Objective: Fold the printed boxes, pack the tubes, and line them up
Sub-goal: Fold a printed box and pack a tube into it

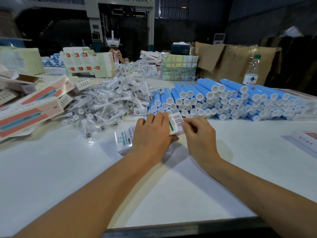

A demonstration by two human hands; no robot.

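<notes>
Both hands, left (151, 134) and right (199, 133), clamp fingers on box (124, 140); tubes (223, 98) stacked just behind, brush heads (109, 102) to left.

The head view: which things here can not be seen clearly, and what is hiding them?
- White box: the left hand covers its middle; whether a tube is inside cannot be told.
- Its far flap: the right hand pinches there, hiding how closed it is.
- Small print on the barcode label: too small to read.
- Red and white box: cut off by the right edge.
- Blue tubes: far right ones blurred.
</notes>
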